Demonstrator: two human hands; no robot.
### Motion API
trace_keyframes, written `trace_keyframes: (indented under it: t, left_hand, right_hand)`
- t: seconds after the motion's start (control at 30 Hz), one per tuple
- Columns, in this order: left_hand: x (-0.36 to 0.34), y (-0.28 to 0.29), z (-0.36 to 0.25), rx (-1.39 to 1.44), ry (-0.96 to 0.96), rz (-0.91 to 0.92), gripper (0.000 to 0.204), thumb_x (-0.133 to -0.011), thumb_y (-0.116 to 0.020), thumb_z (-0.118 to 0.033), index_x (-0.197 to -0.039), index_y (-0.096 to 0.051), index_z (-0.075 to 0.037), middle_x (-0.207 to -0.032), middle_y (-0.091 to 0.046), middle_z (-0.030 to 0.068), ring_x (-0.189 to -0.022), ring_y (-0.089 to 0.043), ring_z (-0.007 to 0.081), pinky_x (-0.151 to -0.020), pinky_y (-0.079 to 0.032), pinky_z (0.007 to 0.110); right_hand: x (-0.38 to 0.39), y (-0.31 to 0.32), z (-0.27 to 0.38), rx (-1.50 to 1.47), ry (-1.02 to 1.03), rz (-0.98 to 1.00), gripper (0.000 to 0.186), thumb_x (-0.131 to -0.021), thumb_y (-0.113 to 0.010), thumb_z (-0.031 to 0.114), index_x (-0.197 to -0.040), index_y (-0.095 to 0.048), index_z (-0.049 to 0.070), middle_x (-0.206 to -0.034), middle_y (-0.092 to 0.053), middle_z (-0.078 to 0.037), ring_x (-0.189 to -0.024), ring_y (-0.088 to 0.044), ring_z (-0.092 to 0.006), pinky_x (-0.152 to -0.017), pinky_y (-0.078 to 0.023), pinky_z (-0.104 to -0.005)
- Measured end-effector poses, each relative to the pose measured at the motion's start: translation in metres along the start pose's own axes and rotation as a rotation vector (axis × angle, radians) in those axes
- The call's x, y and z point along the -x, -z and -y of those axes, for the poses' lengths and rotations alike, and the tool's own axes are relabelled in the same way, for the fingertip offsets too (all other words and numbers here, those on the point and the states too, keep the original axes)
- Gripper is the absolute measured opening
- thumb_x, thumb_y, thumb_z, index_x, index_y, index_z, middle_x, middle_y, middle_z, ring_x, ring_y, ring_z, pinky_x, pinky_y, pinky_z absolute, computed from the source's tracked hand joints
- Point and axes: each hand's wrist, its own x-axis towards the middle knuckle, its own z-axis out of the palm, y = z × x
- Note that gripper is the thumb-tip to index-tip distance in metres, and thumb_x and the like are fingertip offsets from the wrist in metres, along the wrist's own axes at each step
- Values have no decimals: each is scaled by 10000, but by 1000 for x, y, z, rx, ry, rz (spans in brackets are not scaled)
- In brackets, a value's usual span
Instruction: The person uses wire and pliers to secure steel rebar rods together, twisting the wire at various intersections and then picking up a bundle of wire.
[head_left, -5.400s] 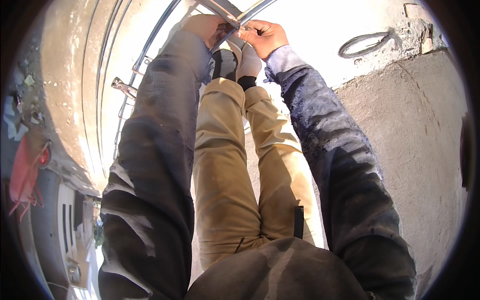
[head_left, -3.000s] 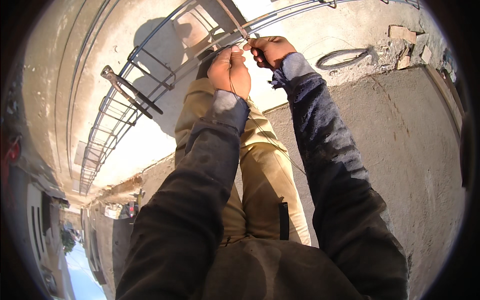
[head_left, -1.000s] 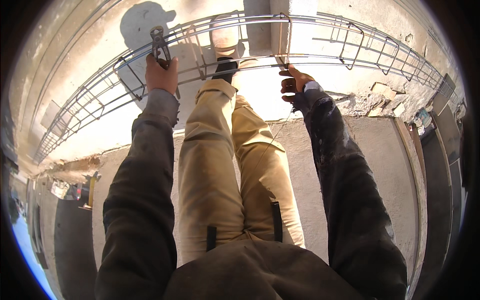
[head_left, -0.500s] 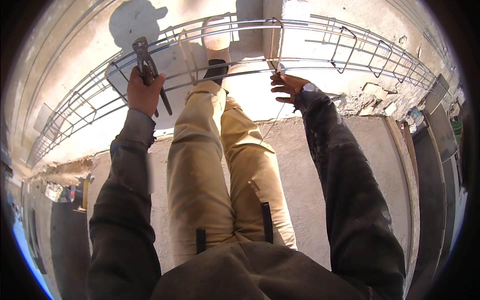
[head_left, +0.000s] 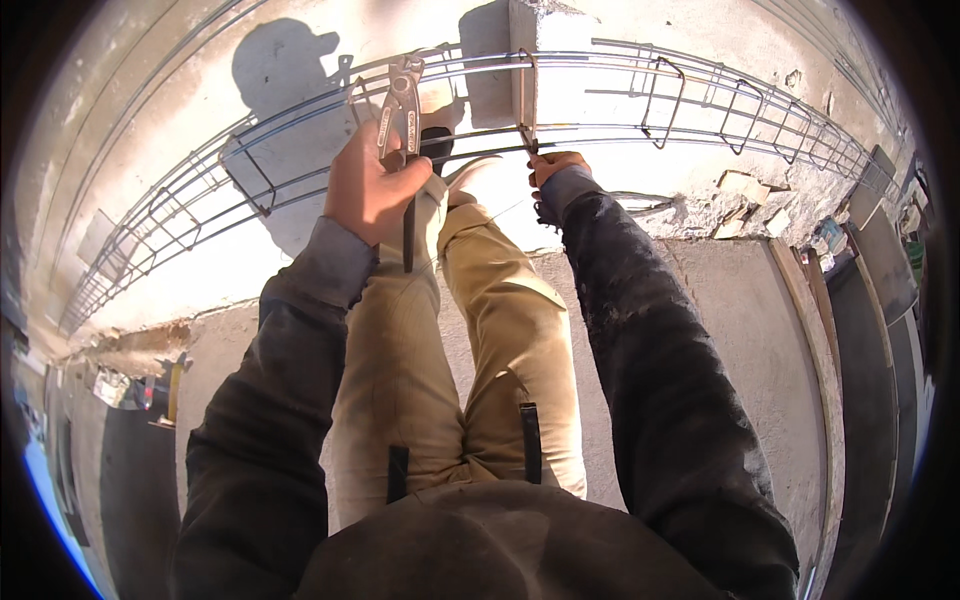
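Note:
A long rebar cage (head_left: 600,126) of steel bars and square stirrups crosses in front of me. My left hand (head_left: 370,190) is closed round end-cutting pliers (head_left: 401,100), whose jaws point away from me, over the cage's bars. One dark handle extends below the fist. My right hand (head_left: 560,167) is closed at the nearer bar, right by the foot of a rusty stirrup (head_left: 533,95). Its fingertips pinch at that joint. The thin tie wire seen there half a second ago is hard to make out now.
Beneath the cage is a sunlit concrete ledge (head_left: 480,220), with my legs (head_left: 510,300) over its edge. Broken pieces (head_left: 740,200) lie at the right. Wooden boards (head_left: 805,340) stand at the far right. A square concrete post (head_left: 523,60) rises behind the cage.
My left hand has moved right with the pliers, toward the middle of the cage. The right hand's spread fingers have closed at the stirrup joint. The view has shifted slightly.

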Motion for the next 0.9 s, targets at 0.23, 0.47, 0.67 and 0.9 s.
trace_keyframes:
  t: [0.23, 0.47, 0.67, 0.9]
  left_hand:
    - [33, -60, -39, 143, 82, 106, 168, -758, -660, -114, -842, -537, -36, -675, -492, -33, -560, -437, 37, -472, -359, 203]
    - [122, -133, -67, 523, 270, 373, 224, -914, -485, -210, -1003, -424, -14, -777, -450, 26, -689, -440, 82, -619, -403, 238]
    - [173, -198, -107, -259, -473, 442, 529, -884, -491, -210, -1322, -305, 21, -1150, -423, 155, -1091, -383, 253, -947, -308, 353]
    - [145, -251, -81, -325, -512, -110, 530, -819, -568, -177, -1255, -351, 33, -1224, -357, 213, -1136, -359, 323, -967, -308, 404]
  right_hand:
    - [99, -7, -21, -244, 806, -393, 434, -841, -573, 197, -1205, -443, -1, -1160, -462, -183, -1016, -505, -332, -907, -405, -381]
    - [171, 6, -117, -1111, 769, 548, 457, -848, -603, 98, -1244, -384, 37, -1030, -505, -28, -866, -488, -100, -745, -434, -248]
    - [181, 45, -181, -1243, 847, 255, 331, -809, -547, -40, -1063, -355, 53, -920, -480, -23, -840, -511, -108, -744, -444, -252]
    - [163, 111, -218, -1629, 856, -157, 173, -872, -450, -6, -932, -313, 81, -1061, -539, -220, -924, -607, -297, -504, -524, -269]
